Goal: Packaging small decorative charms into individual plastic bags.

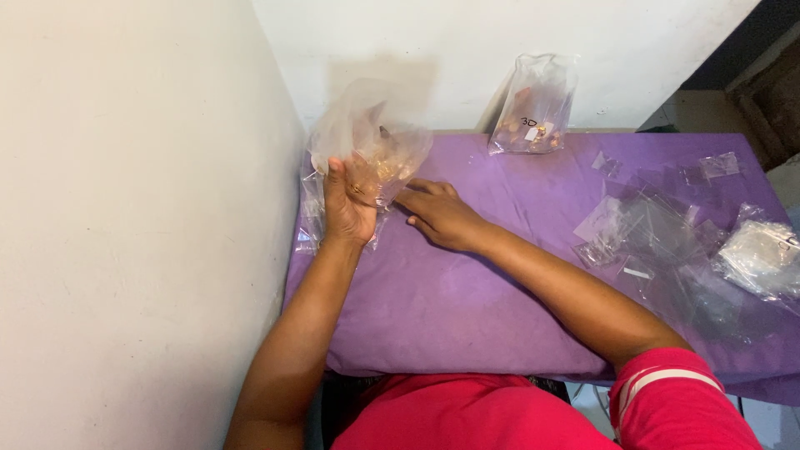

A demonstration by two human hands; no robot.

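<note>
My left hand (348, 204) is raised at the far left of the purple cloth (467, 292) and grips a clear plastic bag (371, 137) holding small golden pieces. The bag bulges above my palm, close to the wall corner. My right hand (440, 215) lies flat on the cloth just right of the bag, fingers together and pointing left toward its lower edge, holding nothing. Whether the fingertips touch the bag I cannot tell.
A second clear bag (533, 104) with small orange and gold pieces leans upright against the back wall. Several small empty clear pouches (658, 229) lie scattered at the right, with a crumpled whitish bag (762, 257) near the right edge. A wall (125, 208) stands close on the left.
</note>
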